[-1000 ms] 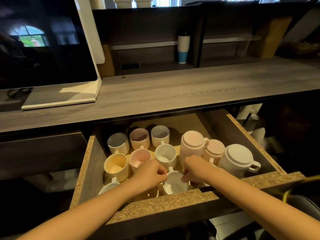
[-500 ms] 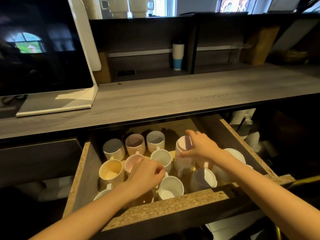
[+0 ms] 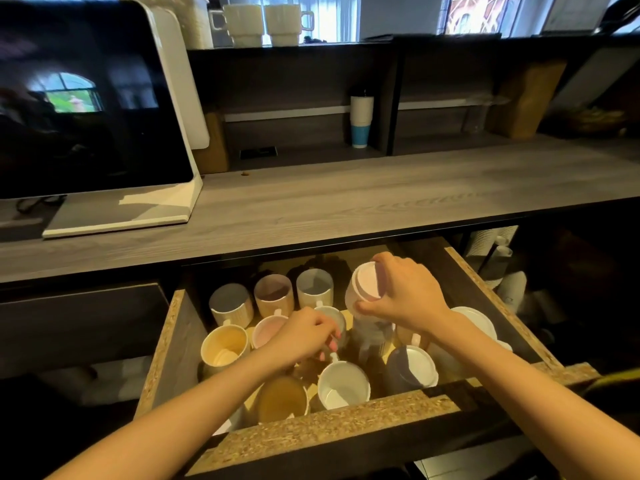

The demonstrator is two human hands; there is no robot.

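An open drawer (image 3: pixel 329 427) under the counter holds several mugs, some upright, some upside down. My right hand (image 3: pixel 405 296) grips an upside-down pink mug (image 3: pixel 363 284) at the back of the drawer, tilted and raised above the others. My left hand (image 3: pixel 304 337) is curled over the middle of the drawer, its fingers at the handle of a white upright mug (image 3: pixel 343 386); whether it grips the handle is hidden. A yellow mug (image 3: pixel 225 346) stands to the left and an upside-down blue-grey mug (image 3: pixel 412 367) to the right.
A grey wooden counter (image 3: pixel 346 206) runs above the drawer. A dark screen on a white stand (image 3: pixel 86 109) sits at its left. A blue and white cup stack (image 3: pixel 361 121) stands on the back shelf. Two white mugs (image 3: pixel 266 24) sit on top.
My right hand moved from the front of the drawer to the back, took hold of the upside-down pink mug and tilted it up. My left hand stayed over the middle mugs.
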